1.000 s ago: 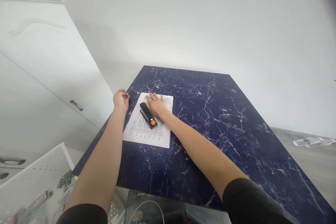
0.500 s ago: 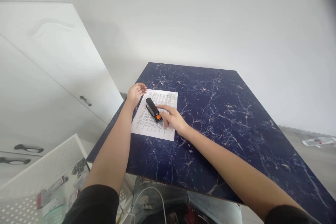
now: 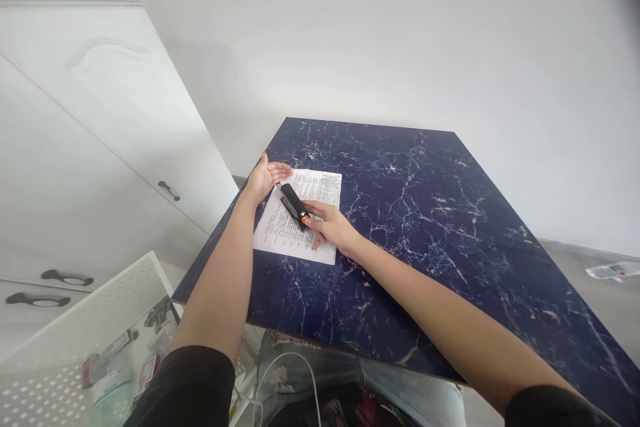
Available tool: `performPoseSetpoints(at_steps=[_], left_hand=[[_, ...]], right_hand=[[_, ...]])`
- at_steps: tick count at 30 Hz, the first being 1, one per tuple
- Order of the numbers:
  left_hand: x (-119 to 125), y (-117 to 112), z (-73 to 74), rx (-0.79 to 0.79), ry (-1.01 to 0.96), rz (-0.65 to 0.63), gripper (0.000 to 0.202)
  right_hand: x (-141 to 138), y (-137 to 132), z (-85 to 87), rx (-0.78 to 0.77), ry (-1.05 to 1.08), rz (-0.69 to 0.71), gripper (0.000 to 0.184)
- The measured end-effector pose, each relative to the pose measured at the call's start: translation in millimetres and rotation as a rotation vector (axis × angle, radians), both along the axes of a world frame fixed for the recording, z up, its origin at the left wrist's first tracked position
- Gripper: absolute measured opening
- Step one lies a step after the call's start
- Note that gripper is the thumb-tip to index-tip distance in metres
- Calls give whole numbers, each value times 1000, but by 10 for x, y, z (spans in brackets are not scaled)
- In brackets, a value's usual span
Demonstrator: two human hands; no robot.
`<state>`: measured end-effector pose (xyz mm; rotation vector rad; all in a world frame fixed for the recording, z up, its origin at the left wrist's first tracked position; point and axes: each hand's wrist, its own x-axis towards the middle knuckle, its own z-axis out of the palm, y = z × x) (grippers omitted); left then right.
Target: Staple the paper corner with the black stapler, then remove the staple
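A black stapler (image 3: pixel 295 203) with an orange piece at its near end lies slantwise over a printed sheet of paper (image 3: pixel 295 248). My right hand (image 3: pixel 334 227) grips the stapler's near end, its thumb on the orange piece and a finger along the right side. At the stapler's far end, a thin metal part (image 3: pixel 279 185) sticks out toward my left hand (image 3: pixel 263 179). That hand is open, fingers stretched out over the paper's upper left corner, holding nothing.
Under the paper is a dark blue marbled table (image 3: pixel 400 213), close to a white wall. A white cabinet (image 3: pixel 100 127) stands on the left. Below it, a white perforated basket (image 3: pixel 50 373) holds small packages. A white cable (image 3: pixel 287 355) hangs over my lap.
My left hand has come closer to the stapler's far end, with its fingers straighter. My right thumb has closed onto the orange piece, and a metal part now protrudes from the far end.
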<state>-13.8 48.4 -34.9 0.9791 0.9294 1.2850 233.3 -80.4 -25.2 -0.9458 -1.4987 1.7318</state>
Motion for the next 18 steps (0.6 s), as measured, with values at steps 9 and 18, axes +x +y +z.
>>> performPoseSetpoints(at_steps=[9,18], left_hand=[[-7,-25,-24,40,87,-40,84],[62,-70,-30,142,102,-40,62]], right_hand=[[-159,94,-24,679,-560,-229,45],[50,276,-23,895,-502,-406,6]])
